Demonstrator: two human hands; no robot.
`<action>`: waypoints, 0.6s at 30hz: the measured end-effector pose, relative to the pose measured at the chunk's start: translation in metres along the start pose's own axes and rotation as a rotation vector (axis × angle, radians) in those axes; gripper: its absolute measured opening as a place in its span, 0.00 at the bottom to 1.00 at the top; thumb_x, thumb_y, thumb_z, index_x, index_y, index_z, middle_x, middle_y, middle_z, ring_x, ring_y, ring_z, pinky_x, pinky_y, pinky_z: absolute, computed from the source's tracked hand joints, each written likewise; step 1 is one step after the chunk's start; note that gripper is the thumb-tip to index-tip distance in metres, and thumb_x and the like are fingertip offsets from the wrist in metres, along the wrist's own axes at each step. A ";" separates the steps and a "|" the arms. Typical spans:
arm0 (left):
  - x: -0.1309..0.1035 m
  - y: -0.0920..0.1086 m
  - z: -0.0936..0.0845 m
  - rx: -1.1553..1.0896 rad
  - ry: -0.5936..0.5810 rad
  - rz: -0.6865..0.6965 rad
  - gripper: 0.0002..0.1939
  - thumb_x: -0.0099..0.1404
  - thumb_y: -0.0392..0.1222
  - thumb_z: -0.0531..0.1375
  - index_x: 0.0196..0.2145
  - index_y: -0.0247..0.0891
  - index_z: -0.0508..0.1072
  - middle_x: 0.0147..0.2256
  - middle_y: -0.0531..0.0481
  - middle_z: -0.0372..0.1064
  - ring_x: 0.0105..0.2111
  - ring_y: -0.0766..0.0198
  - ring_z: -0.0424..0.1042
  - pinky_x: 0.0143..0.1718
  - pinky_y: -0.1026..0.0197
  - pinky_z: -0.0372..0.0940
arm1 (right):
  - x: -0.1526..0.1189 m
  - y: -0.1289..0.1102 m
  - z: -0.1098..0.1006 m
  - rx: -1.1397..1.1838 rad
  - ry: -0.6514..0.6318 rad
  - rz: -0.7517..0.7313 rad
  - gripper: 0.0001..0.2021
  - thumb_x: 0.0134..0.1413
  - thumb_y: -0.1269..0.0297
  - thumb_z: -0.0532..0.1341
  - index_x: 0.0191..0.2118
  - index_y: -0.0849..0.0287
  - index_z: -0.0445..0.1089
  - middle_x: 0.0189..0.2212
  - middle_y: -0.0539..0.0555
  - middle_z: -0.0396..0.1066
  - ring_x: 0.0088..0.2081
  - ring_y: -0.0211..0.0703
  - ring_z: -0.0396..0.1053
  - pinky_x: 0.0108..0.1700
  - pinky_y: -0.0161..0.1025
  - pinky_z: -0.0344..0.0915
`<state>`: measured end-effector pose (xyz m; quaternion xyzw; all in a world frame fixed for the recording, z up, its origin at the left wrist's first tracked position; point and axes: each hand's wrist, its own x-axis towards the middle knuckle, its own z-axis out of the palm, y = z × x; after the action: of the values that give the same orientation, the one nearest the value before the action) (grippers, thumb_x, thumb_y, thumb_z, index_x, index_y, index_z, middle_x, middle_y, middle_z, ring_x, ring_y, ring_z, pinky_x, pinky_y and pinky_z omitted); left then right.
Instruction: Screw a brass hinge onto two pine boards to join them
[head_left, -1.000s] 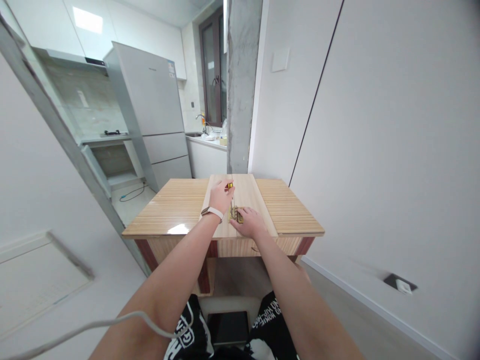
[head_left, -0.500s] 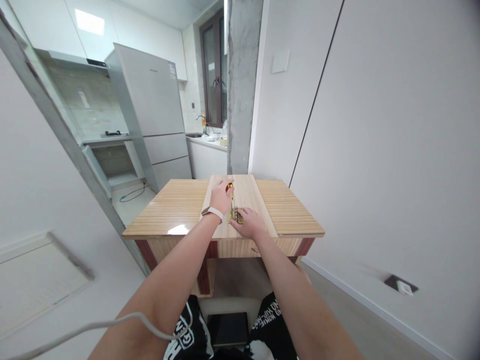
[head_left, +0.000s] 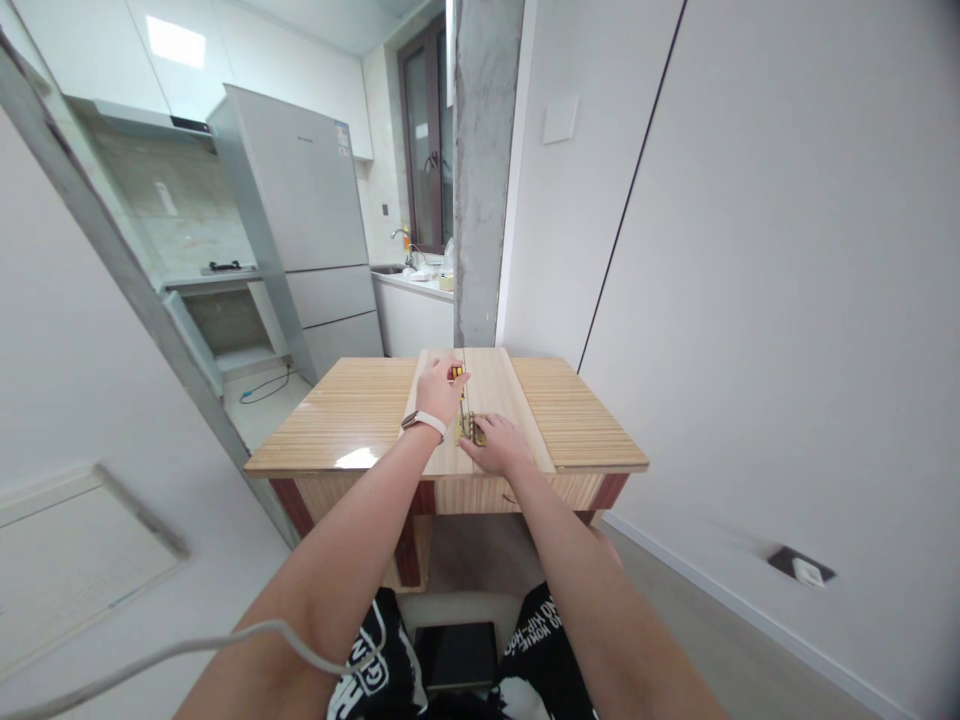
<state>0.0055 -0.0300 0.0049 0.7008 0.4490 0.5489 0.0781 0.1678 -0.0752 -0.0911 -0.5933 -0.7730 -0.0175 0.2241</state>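
A screwdriver (head_left: 458,373) with a yellow and dark handle stands nearly upright in my left hand (head_left: 439,390), whose fingers are closed round the handle. Its shaft points down at a brass-coloured hinge (head_left: 466,430) lying on a pale wooden board (head_left: 491,375). My right hand (head_left: 498,444) rests on the hinge's right part and presses it to the board, its fingers partly covering it. Whether the tip sits in a screw is too small to tell.
The board lies across a striped wooden table (head_left: 337,400) with a drawer in front. A white cable (head_left: 255,630) crosses my left forearm. Behind are a fridge (head_left: 300,190) and a sink counter (head_left: 416,287); a white wall stands to the right.
My left hand has shifted slightly left, and its fingers have changed position round the screwdriver handle. My right hand stays on the hinge.
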 end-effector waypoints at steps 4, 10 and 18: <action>-0.002 -0.002 0.000 0.007 -0.012 0.022 0.10 0.66 0.33 0.64 0.45 0.41 0.75 0.43 0.46 0.71 0.39 0.61 0.74 0.48 0.55 0.70 | 0.000 0.001 0.000 0.006 -0.009 0.011 0.31 0.61 0.36 0.56 0.60 0.51 0.69 0.57 0.59 0.69 0.60 0.52 0.63 0.62 0.48 0.56; -0.002 -0.009 0.001 -0.081 -0.074 0.038 0.18 0.67 0.29 0.59 0.53 0.40 0.73 0.49 0.44 0.72 0.44 0.60 0.74 0.50 0.54 0.71 | -0.001 0.001 0.000 0.000 0.006 0.013 0.31 0.61 0.36 0.56 0.59 0.51 0.69 0.57 0.59 0.70 0.60 0.52 0.63 0.62 0.48 0.55; -0.004 0.002 -0.002 -0.066 -0.022 0.020 0.09 0.65 0.38 0.67 0.44 0.41 0.77 0.43 0.47 0.71 0.34 0.64 0.73 0.43 0.58 0.71 | 0.001 0.000 -0.001 -0.004 -0.013 0.000 0.30 0.62 0.36 0.56 0.60 0.52 0.69 0.57 0.59 0.70 0.61 0.52 0.62 0.63 0.48 0.55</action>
<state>0.0051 -0.0349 0.0042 0.7080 0.4229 0.5565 0.1007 0.1680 -0.0751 -0.0898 -0.5939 -0.7743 -0.0153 0.2179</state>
